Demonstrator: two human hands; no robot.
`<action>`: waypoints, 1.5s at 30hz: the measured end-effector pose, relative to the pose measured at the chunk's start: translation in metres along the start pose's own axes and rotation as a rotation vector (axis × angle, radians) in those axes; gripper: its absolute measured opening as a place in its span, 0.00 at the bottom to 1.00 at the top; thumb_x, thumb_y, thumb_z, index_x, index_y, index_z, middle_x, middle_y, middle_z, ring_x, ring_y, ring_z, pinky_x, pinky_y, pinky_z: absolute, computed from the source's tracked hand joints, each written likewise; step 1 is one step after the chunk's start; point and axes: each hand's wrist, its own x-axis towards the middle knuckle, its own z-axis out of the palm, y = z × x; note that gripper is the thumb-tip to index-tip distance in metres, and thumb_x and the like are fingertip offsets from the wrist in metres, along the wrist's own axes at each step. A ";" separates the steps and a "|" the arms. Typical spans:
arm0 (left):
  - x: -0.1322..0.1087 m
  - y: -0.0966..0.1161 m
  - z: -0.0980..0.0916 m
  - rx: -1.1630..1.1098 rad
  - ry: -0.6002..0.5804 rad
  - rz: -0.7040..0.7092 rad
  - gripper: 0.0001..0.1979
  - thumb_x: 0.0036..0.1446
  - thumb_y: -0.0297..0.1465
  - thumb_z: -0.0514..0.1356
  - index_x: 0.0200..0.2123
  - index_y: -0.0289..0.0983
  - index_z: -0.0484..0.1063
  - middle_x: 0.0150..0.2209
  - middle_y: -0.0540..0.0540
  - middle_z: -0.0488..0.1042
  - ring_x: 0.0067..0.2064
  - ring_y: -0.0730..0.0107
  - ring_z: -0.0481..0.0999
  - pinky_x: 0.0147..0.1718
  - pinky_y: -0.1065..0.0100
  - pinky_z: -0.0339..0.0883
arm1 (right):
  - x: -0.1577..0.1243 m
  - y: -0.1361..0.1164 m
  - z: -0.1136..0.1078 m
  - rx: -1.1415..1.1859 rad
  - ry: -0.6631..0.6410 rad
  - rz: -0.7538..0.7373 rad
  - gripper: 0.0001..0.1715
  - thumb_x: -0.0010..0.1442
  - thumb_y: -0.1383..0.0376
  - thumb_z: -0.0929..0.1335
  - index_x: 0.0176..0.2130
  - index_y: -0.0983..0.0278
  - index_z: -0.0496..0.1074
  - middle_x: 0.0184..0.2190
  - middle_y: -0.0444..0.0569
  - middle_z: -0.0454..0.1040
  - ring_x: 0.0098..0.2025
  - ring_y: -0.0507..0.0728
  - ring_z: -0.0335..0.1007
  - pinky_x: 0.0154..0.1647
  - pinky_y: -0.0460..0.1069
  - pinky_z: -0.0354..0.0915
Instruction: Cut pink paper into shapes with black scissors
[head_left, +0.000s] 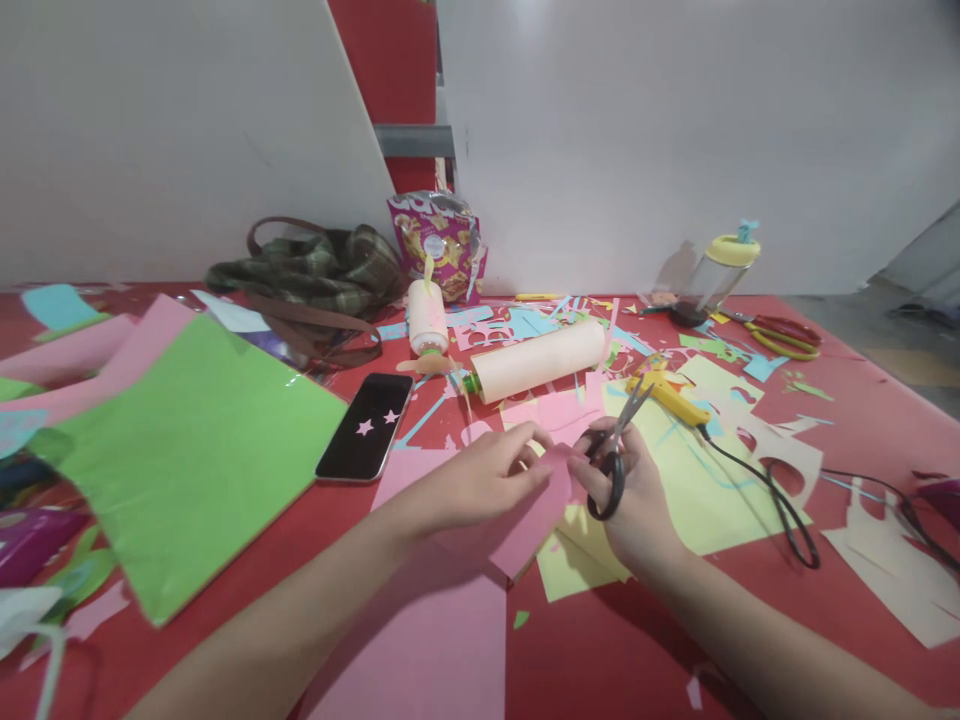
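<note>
A small folded piece of pink paper [531,522] is held up between my hands. My left hand [487,475] has its fingers bent, thumb and fingertips at the paper's left edge. In my right hand [637,500] are black-handled scissors [616,470], blades pointing up and away, while its thumb and fingertip pinch the paper's right edge. Below lies a larger pink sheet [442,620]. Left of my hands, a black phone [365,427] carries two small pink paper stars [364,428]. Paper scraps lie just beyond my fingers.
Green sheets [195,460] lie left. Behind are a paper-wrapped roll [540,360], a shorter wrapped bottle [427,317], a snack bag [439,240] and a plaid bag [315,268]. Right are a yellow glue gun [671,395] with its cord, yellow sheets [697,510], a jar [716,275] and red-handled scissors [787,332].
</note>
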 end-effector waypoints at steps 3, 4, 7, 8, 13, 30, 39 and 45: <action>0.004 -0.001 0.009 0.073 0.064 0.009 0.14 0.54 0.37 0.46 0.20 0.36 0.55 0.18 0.55 0.53 0.20 0.78 0.53 0.19 0.74 0.47 | 0.001 0.002 -0.001 0.011 -0.003 0.000 0.17 0.46 0.70 0.67 0.35 0.60 0.57 0.24 0.38 0.63 0.18 0.45 0.55 0.17 0.41 0.55; 0.004 -0.001 0.010 0.082 0.078 0.011 0.15 0.54 0.36 0.46 0.18 0.36 0.51 0.18 0.55 0.51 0.20 0.79 0.52 0.19 0.73 0.46 | 0.001 0.003 -0.002 0.017 -0.011 0.005 0.17 0.46 0.70 0.67 0.35 0.60 0.57 0.24 0.38 0.63 0.18 0.45 0.55 0.18 0.41 0.55; 0.005 -0.003 0.006 0.095 0.095 0.002 0.15 0.53 0.34 0.47 0.17 0.36 0.48 0.18 0.56 0.49 0.20 0.79 0.50 0.19 0.74 0.44 | 0.002 0.007 -0.003 0.035 -0.036 0.037 0.18 0.46 0.70 0.68 0.36 0.59 0.58 0.24 0.38 0.61 0.20 0.45 0.56 0.19 0.41 0.55; 0.005 -0.003 0.004 0.100 0.098 -0.004 0.15 0.53 0.34 0.47 0.17 0.36 0.48 0.18 0.56 0.49 0.20 0.79 0.50 0.18 0.74 0.44 | 0.002 0.009 -0.003 0.041 -0.048 0.056 0.18 0.45 0.70 0.68 0.36 0.59 0.59 0.24 0.37 0.61 0.21 0.46 0.56 0.20 0.41 0.56; 0.002 -0.001 -0.015 0.081 0.151 -0.011 0.13 0.52 0.34 0.47 0.18 0.36 0.49 0.18 0.55 0.47 0.21 0.79 0.50 0.19 0.74 0.44 | 0.000 0.014 -0.001 0.071 -0.238 0.117 0.16 0.48 0.64 0.67 0.38 0.59 0.60 0.28 0.42 0.62 0.30 0.51 0.62 0.32 0.46 0.61; -0.006 0.007 -0.022 0.108 0.208 -0.025 0.13 0.51 0.34 0.47 0.18 0.36 0.51 0.18 0.56 0.47 0.21 0.79 0.51 0.19 0.74 0.45 | -0.005 0.006 -0.005 -0.091 -0.544 0.097 0.15 0.52 0.56 0.64 0.39 0.60 0.62 0.31 0.48 0.65 0.35 0.57 0.62 0.42 0.53 0.59; -0.006 0.008 -0.016 0.094 0.212 -0.031 0.13 0.52 0.33 0.47 0.18 0.36 0.50 0.19 0.55 0.48 0.21 0.79 0.52 0.19 0.74 0.45 | -0.005 0.004 -0.002 -0.005 -0.579 0.095 0.19 0.52 0.54 0.63 0.41 0.60 0.61 0.36 0.49 0.68 0.40 0.58 0.63 0.42 0.53 0.59; -0.005 0.006 -0.014 0.103 0.232 -0.025 0.13 0.52 0.33 0.47 0.18 0.36 0.51 0.19 0.55 0.49 0.21 0.78 0.53 0.19 0.74 0.45 | -0.005 0.006 -0.002 -0.024 -0.553 0.060 0.17 0.52 0.54 0.62 0.40 0.60 0.61 0.34 0.48 0.67 0.38 0.58 0.62 0.41 0.52 0.59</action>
